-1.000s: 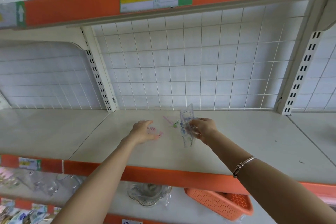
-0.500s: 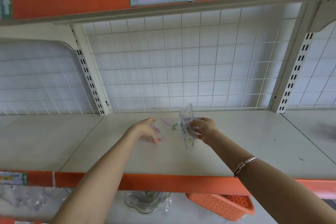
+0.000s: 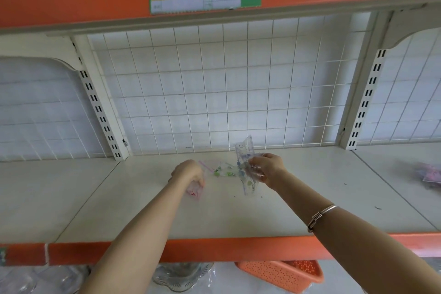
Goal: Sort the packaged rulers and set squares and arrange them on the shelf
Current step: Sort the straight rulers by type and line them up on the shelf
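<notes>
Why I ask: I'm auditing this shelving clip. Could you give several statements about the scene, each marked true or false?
The right hand grips clear printed ruler packets. True.
The orange perforated plastic basket sits on the top shelf. False: it is below the cream shelf board.
The silver metal bangle circles the left wrist. False: the right wrist.
A green-printed clear packet lies on that board, left of the right hand. True.
</notes>
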### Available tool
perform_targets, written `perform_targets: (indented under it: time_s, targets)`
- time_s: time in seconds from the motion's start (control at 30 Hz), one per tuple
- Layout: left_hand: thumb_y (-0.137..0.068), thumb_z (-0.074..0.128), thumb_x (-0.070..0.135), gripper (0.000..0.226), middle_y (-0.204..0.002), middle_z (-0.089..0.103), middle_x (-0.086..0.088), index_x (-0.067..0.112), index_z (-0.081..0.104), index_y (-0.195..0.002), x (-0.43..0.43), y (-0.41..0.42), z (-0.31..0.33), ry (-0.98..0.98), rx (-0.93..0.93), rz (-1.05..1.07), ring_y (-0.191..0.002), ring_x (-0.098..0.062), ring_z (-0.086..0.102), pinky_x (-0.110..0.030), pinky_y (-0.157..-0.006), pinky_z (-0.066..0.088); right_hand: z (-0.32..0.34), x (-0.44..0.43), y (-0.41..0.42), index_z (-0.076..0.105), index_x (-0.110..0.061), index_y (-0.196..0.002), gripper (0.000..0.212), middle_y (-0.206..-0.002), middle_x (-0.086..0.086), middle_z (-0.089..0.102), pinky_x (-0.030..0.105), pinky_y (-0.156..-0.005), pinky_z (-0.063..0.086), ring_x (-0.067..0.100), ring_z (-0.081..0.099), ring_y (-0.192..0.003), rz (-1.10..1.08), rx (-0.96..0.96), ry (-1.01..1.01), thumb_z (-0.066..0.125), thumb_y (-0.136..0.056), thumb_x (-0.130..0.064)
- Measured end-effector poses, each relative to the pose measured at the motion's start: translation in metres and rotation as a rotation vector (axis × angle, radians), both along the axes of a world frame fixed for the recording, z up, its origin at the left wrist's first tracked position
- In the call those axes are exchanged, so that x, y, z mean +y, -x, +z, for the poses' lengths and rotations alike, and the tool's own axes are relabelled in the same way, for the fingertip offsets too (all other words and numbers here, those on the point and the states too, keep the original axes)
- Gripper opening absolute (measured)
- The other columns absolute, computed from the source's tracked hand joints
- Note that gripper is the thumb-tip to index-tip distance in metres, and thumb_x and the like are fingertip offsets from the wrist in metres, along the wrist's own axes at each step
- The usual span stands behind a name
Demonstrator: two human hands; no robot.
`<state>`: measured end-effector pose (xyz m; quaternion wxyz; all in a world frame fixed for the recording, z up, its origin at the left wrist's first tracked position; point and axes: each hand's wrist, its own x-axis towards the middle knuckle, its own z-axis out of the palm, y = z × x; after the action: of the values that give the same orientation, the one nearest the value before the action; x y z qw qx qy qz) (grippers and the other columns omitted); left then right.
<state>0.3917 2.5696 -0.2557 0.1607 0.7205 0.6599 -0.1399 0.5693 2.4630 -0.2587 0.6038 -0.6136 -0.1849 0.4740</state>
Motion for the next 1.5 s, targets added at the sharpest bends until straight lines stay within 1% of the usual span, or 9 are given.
perform_targets:
  time_s: [0.07, 0.27, 0.4, 0.57, 0.73, 0.8, 0.9, 1.3, 1.5]
  targets:
    - [-0.085, 0.064, 0.035, 0.02, -0.069, 0.058, 0.004, 0.015, 0.061, -0.087, -0.002, 0.002, 0.006, -0.036, 0.014, -0.051, -0.092, -0.016, 0.063, -0.022, -0.072, 0.042, 0.001, -0.002, -0.001, 0.056, 0.001, -0.088, 0.017, -0.09, 0.022, 0.062, 0.04, -0.073, 0.057, 0.032, 0.064, -0.079, 0.003, -0.004, 0.0, 0.059, -0.08, 0.015]
    - [-0.086, 0.065, 0.017, 0.024, -0.07, 0.048, 0.0, 0.015, 0.049, -0.068, 0.01, 0.007, 0.001, -0.134, -0.398, -0.042, -0.092, -0.025, 0.058, -0.023, -0.057, 0.033, 0.001, -0.003, -0.005, 0.058, 0.002, -0.09, 0.017, -0.095, 0.024, 0.065, 0.041, -0.074, 0.058, 0.033, 0.066, -0.079, -0.002, 0.017, 0.009, 0.06, -0.081, 0.015]
    - [-0.08, 0.073, 0.009, 0.023, -0.098, 0.054, -0.007, 0.014, 0.058, -0.097, 0.016, -0.003, 0.002, -0.023, -0.668, -0.106, -0.079, -0.02, 0.051, -0.024, -0.073, 0.038, 0.001, -0.005, -0.009, 0.057, 0.001, -0.091, 0.017, -0.089, 0.022, 0.064, 0.041, -0.074, 0.058, 0.032, 0.066, -0.079, -0.005, 0.022, 0.0, 0.059, -0.081, 0.015]
    - [-0.075, 0.079, 0.011, 0.075, -0.144, 0.043, -0.009, 0.01, 0.043, -0.142, 0.014, -0.028, 0.0, 0.001, -0.577, -0.255, -0.115, -0.026, 0.056, -0.026, -0.086, 0.043, 0.0, -0.007, -0.019, 0.056, 0.0, -0.093, 0.019, -0.09, 0.021, 0.064, 0.041, -0.074, 0.057, 0.031, 0.065, -0.077, -0.032, 0.012, -0.008, 0.059, -0.081, 0.015]
    - [-0.071, 0.083, 0.009, 0.077, -0.131, 0.054, -0.016, 0.014, 0.048, -0.139, 0.02, -0.038, -0.006, 0.054, -0.543, -0.305, -0.059, -0.016, 0.059, -0.025, -0.068, 0.049, -0.003, -0.008, -0.028, 0.056, -0.001, -0.092, 0.02, -0.092, 0.023, 0.063, 0.042, -0.075, 0.058, 0.032, 0.064, -0.077, -0.039, 0.015, -0.02, 0.058, -0.08, 0.015]
    - [-0.067, 0.087, 0.023, 0.08, -0.139, 0.047, -0.012, 0.022, 0.048, -0.138, 0.025, -0.037, -0.006, 0.035, -0.499, -0.292, -0.088, -0.022, 0.065, -0.03, -0.087, 0.05, -0.002, -0.009, -0.029, 0.057, -0.001, -0.094, 0.022, -0.091, 0.023, 0.063, 0.035, -0.062, 0.058, 0.03, 0.063, -0.072, -0.026, 0.023, -0.025, 0.058, -0.079, 0.015]
    - [-0.064, 0.083, 0.05, 0.078, -0.141, 0.044, 0.0, 0.029, 0.052, -0.132, 0.032, -0.034, -0.007, -0.083, -0.258, -0.369, -0.132, -0.025, 0.036, -0.037, -0.109, 0.032, -0.002, -0.01, -0.029, 0.056, -0.001, -0.093, 0.022, -0.087, 0.022, 0.062, 0.029, -0.052, 0.056, 0.028, 0.062, -0.066, -0.019, 0.039, -0.033, 0.059, -0.079, 0.016]
    - [-0.069, 0.079, 0.052, 0.073, -0.139, 0.037, -0.006, 0.026, 0.047, -0.13, 0.036, -0.04, -0.004, -0.037, -0.099, -0.421, -0.129, -0.024, 0.036, -0.039, -0.107, 0.036, -0.008, -0.012, -0.033, 0.055, -0.003, -0.093, 0.022, -0.087, 0.02, 0.062, 0.028, -0.052, 0.054, 0.027, 0.062, -0.065, -0.009, 0.035, -0.038, 0.059, -0.079, 0.014]
    - [-0.069, 0.077, 0.056, 0.071, -0.134, 0.048, 0.0, 0.021, 0.051, -0.125, 0.031, -0.039, -0.002, 0.007, -0.07, -0.443, -0.12, -0.02, 0.048, -0.028, -0.096, 0.042, -0.012, -0.011, -0.036, 0.055, -0.002, -0.1, 0.026, -0.093, 0.021, 0.062, 0.038, -0.069, 0.054, 0.03, 0.062, -0.073, -0.018, 0.021, -0.03, 0.06, -0.079, 0.013]
